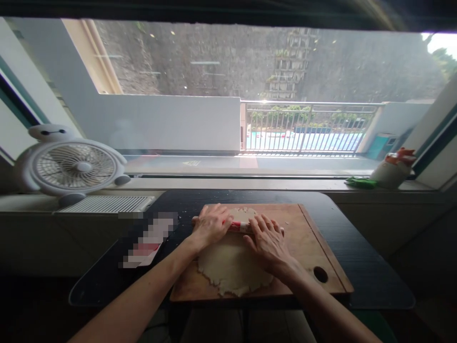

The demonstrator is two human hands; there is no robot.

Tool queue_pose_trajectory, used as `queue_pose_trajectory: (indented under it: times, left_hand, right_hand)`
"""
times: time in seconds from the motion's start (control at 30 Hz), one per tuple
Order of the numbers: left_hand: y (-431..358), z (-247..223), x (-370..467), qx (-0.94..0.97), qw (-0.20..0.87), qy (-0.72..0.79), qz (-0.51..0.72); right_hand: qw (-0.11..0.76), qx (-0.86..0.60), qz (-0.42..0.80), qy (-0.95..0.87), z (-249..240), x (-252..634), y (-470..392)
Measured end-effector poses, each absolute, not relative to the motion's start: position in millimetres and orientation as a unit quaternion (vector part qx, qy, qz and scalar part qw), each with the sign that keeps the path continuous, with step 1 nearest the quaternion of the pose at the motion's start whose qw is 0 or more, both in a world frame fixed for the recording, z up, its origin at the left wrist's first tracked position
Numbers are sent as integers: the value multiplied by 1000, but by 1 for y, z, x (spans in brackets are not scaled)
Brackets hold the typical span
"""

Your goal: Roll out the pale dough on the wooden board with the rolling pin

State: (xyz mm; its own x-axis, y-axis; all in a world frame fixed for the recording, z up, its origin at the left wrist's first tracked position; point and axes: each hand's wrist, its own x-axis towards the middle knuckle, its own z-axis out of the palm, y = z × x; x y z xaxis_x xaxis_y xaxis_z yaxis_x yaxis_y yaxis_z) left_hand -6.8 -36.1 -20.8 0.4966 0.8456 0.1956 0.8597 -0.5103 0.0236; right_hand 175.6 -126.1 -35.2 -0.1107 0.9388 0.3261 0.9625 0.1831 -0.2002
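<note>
Left hand (211, 223) and right hand (267, 238) lie over opposite ends of rolling pin (237, 226); fingers nearly straight, laid on top, ungripped; pin crosses flattened dough (233, 267) near its far edge; dough on wooden board (303, 262).

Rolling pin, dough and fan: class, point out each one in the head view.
Rolling pin (235, 226), head view: red section of its barrel.
Dough (233, 266), head view: middle of the broad, flattened part.
Fan (84, 166), head view: round hub at its centre.
</note>
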Motion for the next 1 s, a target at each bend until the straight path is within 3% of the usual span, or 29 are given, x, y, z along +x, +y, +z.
queue_pose_trajectory:
  times: [0.43,0.8,1.0]
  left_hand:
    - [51,-24,18,-822,-20,-567,-43]
    - [-42,-25,-5,-846,58,-514,-127]
    - [-14,-24,3,-835,26,-543,-80]
  right_hand:
    - [125,-692,5,-711,-19,188,-43]
    - [203,-654,-67,-726,-44,173,-118]
    - [189,-655,-37,-730,-36,180,-93]
